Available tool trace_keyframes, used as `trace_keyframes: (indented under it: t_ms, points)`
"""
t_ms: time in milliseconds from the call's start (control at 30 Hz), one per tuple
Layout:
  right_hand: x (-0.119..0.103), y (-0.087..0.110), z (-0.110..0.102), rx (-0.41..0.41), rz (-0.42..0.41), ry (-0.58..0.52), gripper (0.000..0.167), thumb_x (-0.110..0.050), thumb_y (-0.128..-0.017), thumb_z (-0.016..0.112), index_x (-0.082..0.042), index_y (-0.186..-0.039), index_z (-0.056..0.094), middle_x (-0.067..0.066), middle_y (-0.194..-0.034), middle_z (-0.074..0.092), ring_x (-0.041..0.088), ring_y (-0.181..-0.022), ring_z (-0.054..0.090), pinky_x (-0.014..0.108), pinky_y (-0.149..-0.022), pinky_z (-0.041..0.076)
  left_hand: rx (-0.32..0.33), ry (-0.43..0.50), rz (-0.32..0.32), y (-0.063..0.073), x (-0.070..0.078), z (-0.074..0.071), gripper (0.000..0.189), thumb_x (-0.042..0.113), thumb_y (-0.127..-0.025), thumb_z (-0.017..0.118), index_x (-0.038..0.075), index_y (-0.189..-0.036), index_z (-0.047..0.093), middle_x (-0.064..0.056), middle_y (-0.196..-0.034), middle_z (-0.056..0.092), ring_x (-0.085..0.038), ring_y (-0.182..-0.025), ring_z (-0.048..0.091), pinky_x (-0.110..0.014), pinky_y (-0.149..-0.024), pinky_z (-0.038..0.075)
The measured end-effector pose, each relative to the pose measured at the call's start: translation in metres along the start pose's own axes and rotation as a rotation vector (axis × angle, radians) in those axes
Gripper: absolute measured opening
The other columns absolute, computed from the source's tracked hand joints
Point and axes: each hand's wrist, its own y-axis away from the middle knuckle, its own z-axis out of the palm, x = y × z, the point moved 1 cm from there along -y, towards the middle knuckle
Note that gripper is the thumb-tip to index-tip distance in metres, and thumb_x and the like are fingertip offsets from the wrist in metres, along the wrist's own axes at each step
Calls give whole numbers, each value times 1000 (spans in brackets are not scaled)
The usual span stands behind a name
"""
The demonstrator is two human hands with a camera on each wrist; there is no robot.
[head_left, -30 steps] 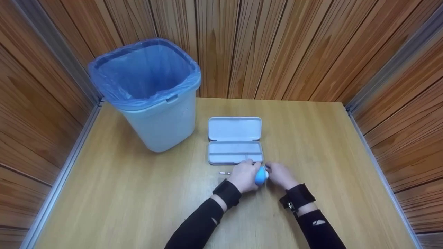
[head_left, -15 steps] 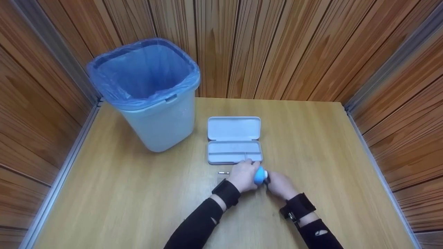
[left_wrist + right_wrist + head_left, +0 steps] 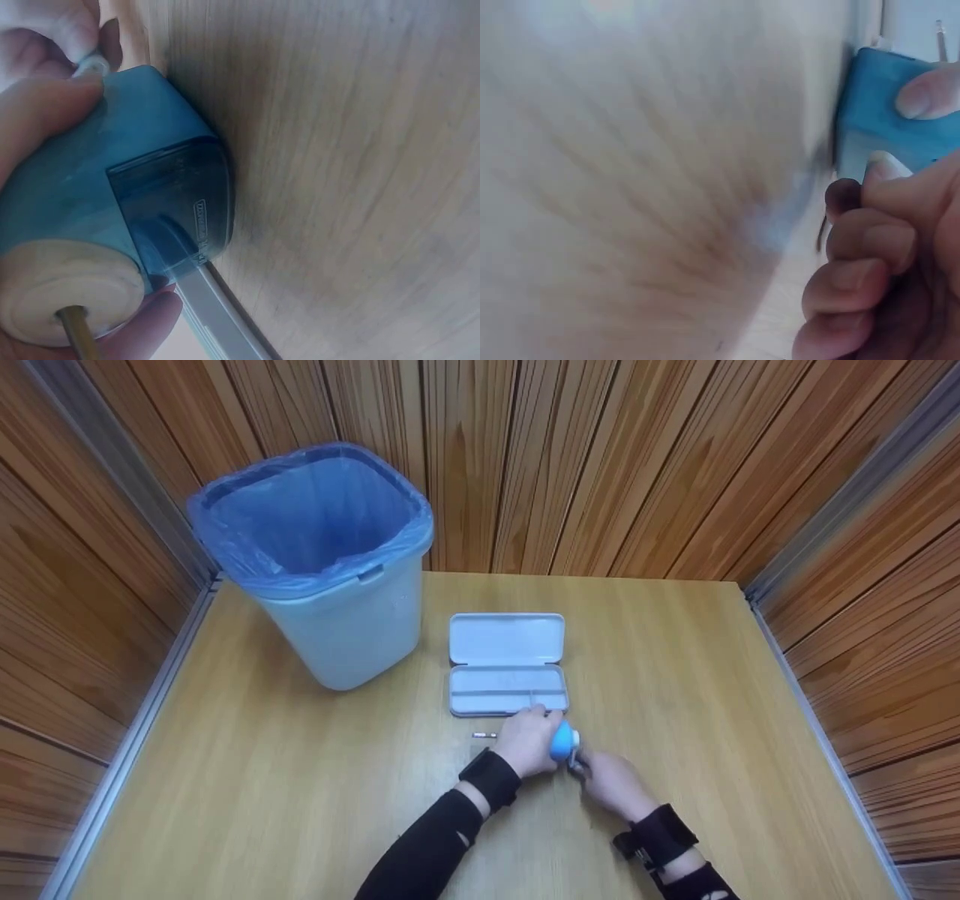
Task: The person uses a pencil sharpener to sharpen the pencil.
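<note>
A blue hand-crank pencil sharpener [image 3: 562,741] stands on the table, with my left hand [image 3: 526,741] gripping it from above and the left. In the left wrist view its dark see-through shavings drawer [image 3: 176,206] shows at the side. A pencil [image 3: 78,334] sticks out of its round cream-coloured front, and its far end [image 3: 484,735] shows left of that hand. My right hand [image 3: 616,784] pinches the dark knob [image 3: 844,196] of the crank, fingers curled. The crank arm [image 3: 577,765] slants down toward me.
An open white pencil case [image 3: 506,639] lies just beyond the left hand, its divided tray toward me. At the back left stands a pale bin [image 3: 360,622] with a blue liner bag. Wood-panelled walls [image 3: 570,472] enclose the table on the back and sides.
My right hand has moved toward me and slightly right, swinging the crank down from near the top of the sharpener. The left hand and sharpener stay in place.
</note>
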Motion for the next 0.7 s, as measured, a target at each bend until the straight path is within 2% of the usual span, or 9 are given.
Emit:
trace_keyframes:
  t_ms: [133,267,400,533,700]
  points:
    - [-2,9,-4,39,-47,-14,7,-7,-91,64,-9,-85,65,9,-75,68,27,-69,65,46,-65,52,-13,2,-4,0,0,0,64,39,-66,88,16,-120,62,-4,-105,68,-20,-89,65,-32,-73,55]
    - [-6,14,-10,56,-76,-24,9,-5,-88,66,-10,-82,63,1,-70,62,17,-63,57,40,-60,49,-10,0,-3,0,0,0,63,39,-66,89,17,-119,63,-4,-104,68,-20,-89,65,-31,-74,54]
    - [-9,17,-16,6,-26,-33,8,-7,-90,66,-11,-84,65,-1,-69,57,13,-62,49,34,-59,46,-19,6,-8,0,0,0,63,38,-67,88,17,-120,63,-4,-106,68,-20,-92,65,-31,-77,55]
    - [-12,18,-24,-19,12,-22,6,-9,-92,65,-11,-88,67,-1,-69,59,11,-61,48,31,-59,44,-21,13,-10,0,0,0,63,37,-67,88,17,-120,63,-4,-107,67,-20,-92,65,-31,-77,55]
    - [-16,19,-34,49,-50,-16,4,-5,-89,67,-8,-86,68,4,-75,67,12,-64,55,35,-62,51,22,-15,10,1,0,0,61,38,-65,89,17,-116,63,-3,-102,68,-19,-87,66,-31,-72,55]
